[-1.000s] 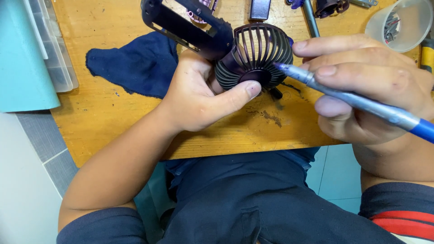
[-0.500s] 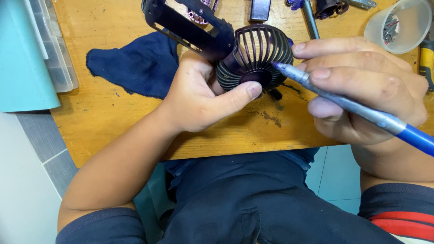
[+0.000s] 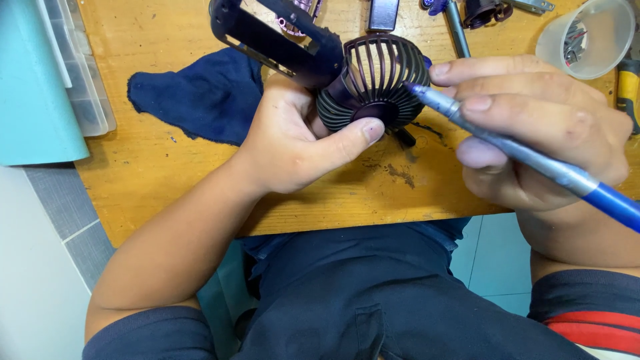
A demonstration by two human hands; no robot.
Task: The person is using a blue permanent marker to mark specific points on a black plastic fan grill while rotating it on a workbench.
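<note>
Crowding the wooden workbench around the job: one crumpled dark blue cloth just left of the hands, one clear plastic cup holding small parts at top right, one clear plastic organiser box on the left edge. Left hand is curled tight around a dark purple ribbed fan cage with its black handle frame, held just above the bench, thumb pressed on the hub. Right hand pinches a blue-handled metal tool, tip touching the cage.
</note>
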